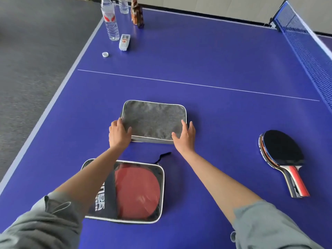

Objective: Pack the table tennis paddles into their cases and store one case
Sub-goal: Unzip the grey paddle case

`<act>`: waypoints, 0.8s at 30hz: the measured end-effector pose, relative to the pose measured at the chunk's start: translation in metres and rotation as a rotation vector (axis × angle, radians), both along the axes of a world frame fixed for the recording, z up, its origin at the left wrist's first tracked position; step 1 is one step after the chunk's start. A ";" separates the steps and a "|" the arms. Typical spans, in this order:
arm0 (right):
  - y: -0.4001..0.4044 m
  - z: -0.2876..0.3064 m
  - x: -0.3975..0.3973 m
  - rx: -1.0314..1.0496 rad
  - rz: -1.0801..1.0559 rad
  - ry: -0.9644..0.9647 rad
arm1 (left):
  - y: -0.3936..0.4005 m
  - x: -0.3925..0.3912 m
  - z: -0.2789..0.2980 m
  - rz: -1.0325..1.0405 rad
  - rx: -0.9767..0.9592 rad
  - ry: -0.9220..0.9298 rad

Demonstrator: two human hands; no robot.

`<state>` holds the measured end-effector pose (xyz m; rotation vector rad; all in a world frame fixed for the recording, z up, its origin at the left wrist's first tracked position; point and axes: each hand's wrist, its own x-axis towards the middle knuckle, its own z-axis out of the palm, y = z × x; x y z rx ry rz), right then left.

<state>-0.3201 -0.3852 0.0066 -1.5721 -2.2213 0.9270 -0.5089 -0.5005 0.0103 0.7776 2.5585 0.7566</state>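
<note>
A grey felt case (152, 119) with white piping lies flat in the middle of the blue table. My left hand (118, 134) rests on its near left corner and my right hand (185, 136) on its near right corner, fingers spread over the edge. Closer to me lies a second case (125, 190) with a clear front, a red paddle visible inside it and a black strap at its far edge. Two stacked paddles (282, 155) with black rubber and red and black handles lie loose at the right.
Water bottles (110, 20), a brown bottle (137, 13), a white remote (124, 42) and a bottle cap (105, 54) stand at the far left corner of the table (215, 60). The net (309, 51) runs along the right. Grey floor lies past the left edge.
</note>
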 end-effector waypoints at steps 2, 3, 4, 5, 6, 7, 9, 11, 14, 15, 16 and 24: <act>0.015 -0.009 -0.007 -0.087 -0.013 0.030 | 0.009 -0.006 -0.008 0.034 -0.003 -0.054; 0.020 -0.014 -0.011 -0.111 -0.016 0.044 | 0.012 -0.008 -0.012 0.048 0.000 -0.052; 0.024 -0.018 -0.014 -0.110 -0.025 0.051 | 0.015 -0.009 -0.016 0.069 0.006 -0.042; 0.026 -0.022 -0.016 -0.092 -0.044 0.054 | 0.016 -0.011 -0.018 0.097 0.013 -0.039; 0.026 -0.025 -0.017 -0.070 -0.067 0.058 | 0.017 -0.012 -0.020 0.131 0.021 -0.050; 0.026 -0.027 -0.018 -0.053 -0.086 0.071 | 0.018 -0.012 -0.021 0.165 0.030 -0.069; 0.024 -0.029 -0.017 -0.029 -0.100 0.114 | 0.018 -0.011 -0.022 0.209 0.040 -0.100; 0.023 -0.028 -0.013 -0.021 -0.113 0.141 | 0.015 -0.006 -0.020 0.207 0.035 -0.109; 0.018 -0.024 -0.001 -0.025 -0.131 0.138 | 0.009 0.008 -0.013 0.174 0.027 -0.124; 0.016 -0.021 0.004 -0.023 -0.134 0.134 | 0.006 0.015 -0.010 0.167 0.028 -0.130; 0.013 -0.017 0.011 -0.022 -0.138 0.133 | 0.004 0.022 -0.005 0.161 0.028 -0.135; -0.016 0.002 0.104 -0.020 -0.265 0.140 | -0.010 0.105 0.032 0.045 0.130 -0.141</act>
